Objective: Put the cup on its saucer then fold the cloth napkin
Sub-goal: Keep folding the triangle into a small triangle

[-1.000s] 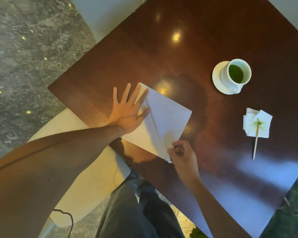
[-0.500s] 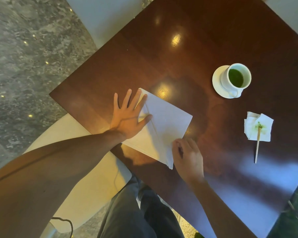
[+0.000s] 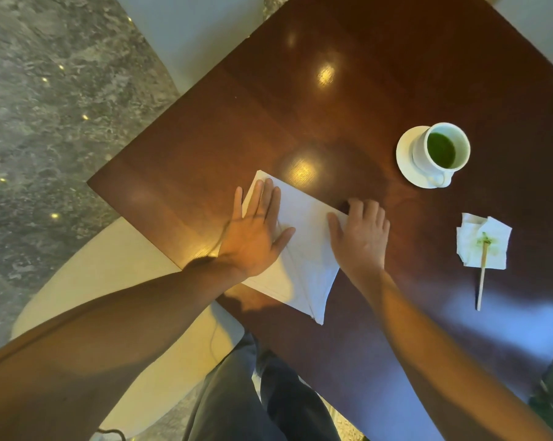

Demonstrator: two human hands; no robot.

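Observation:
A white cloth napkin [image 3: 304, 249], folded into a rough square, lies near the front edge of the dark wooden table [image 3: 332, 106]. My left hand [image 3: 256, 233] lies flat with straight fingers on the napkin's left part. My right hand [image 3: 361, 237] rests palm down on its right corner, with the fingers reaching onto the wood. A white cup [image 3: 440, 154] holding green liquid stands on its white saucer [image 3: 405, 163] at the right, well away from both hands.
A crumpled paper tissue [image 3: 482, 246] stained green lies right of my right hand, with a wooden stirrer [image 3: 481, 281] on it. A pale seat [image 3: 109, 281] sits under the table's left corner. Grey marbled floor [image 3: 46, 122] is at left.
My right hand let go of the napkin's near corner and slid up to its far right corner, now flat. My left hand stayed pressed on the left part.

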